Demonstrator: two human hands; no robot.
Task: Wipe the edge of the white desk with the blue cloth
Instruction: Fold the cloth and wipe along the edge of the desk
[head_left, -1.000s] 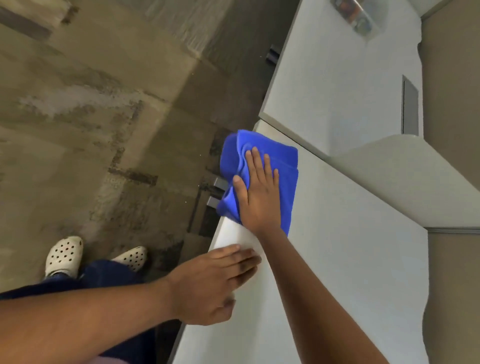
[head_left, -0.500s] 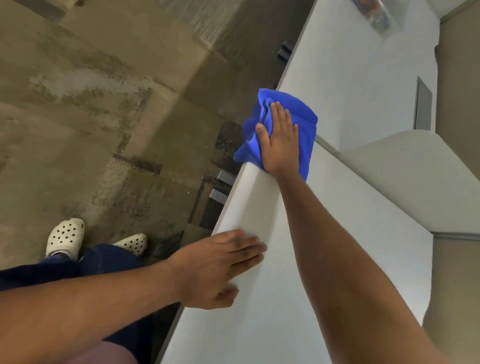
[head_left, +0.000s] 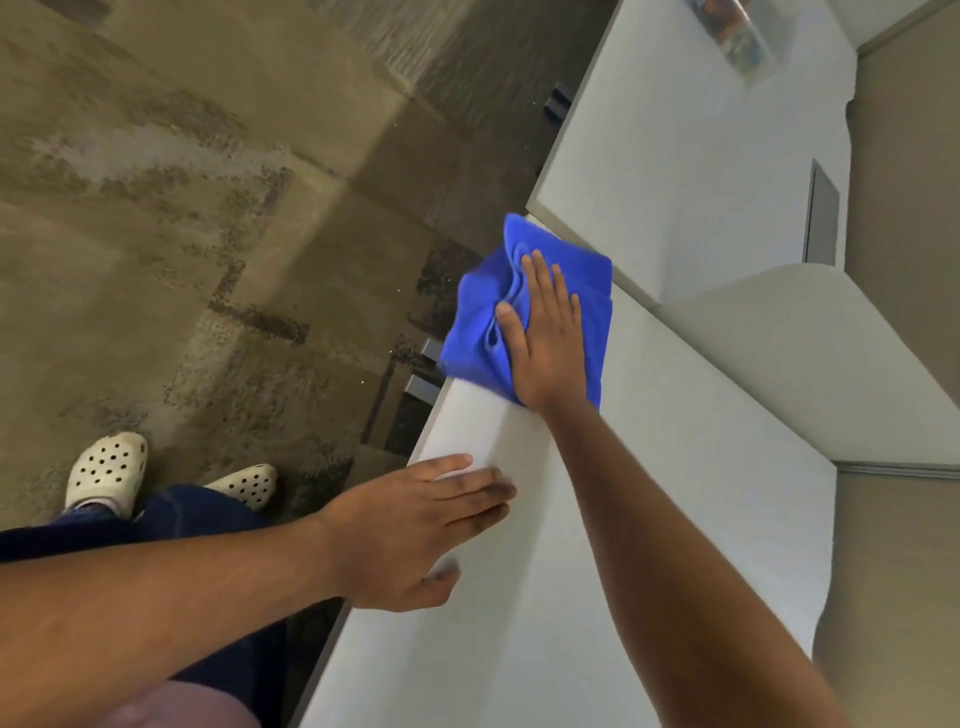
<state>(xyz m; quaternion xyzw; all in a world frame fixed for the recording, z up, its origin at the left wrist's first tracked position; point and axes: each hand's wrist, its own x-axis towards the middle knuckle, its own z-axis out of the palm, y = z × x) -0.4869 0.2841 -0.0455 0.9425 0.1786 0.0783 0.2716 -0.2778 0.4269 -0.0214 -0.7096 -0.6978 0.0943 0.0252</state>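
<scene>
The blue cloth (head_left: 475, 332) lies bunched over the left front edge of the white desk (head_left: 675, 509), close to the desk's far corner, and part of it hangs over the side. My right hand (head_left: 550, 338) presses flat on the cloth, with the thumb dug into its folds. Nearer to me, my left hand (head_left: 415, 530) rests on the same edge with the fingers flat on top and the thumb below the rim; it holds nothing.
A second white desk (head_left: 675, 156) adjoins at the far end and carries a clear box (head_left: 737, 36) and a grey cover plate (head_left: 823, 213). A beige partition (head_left: 805, 353) runs along the right. Left is worn carpet (head_left: 208, 208), with my white clogs (head_left: 106, 473).
My right hand pushed the cloth away along the edge to the far corner, then drew it back a little toward me. The left hand has stayed on the edge.
</scene>
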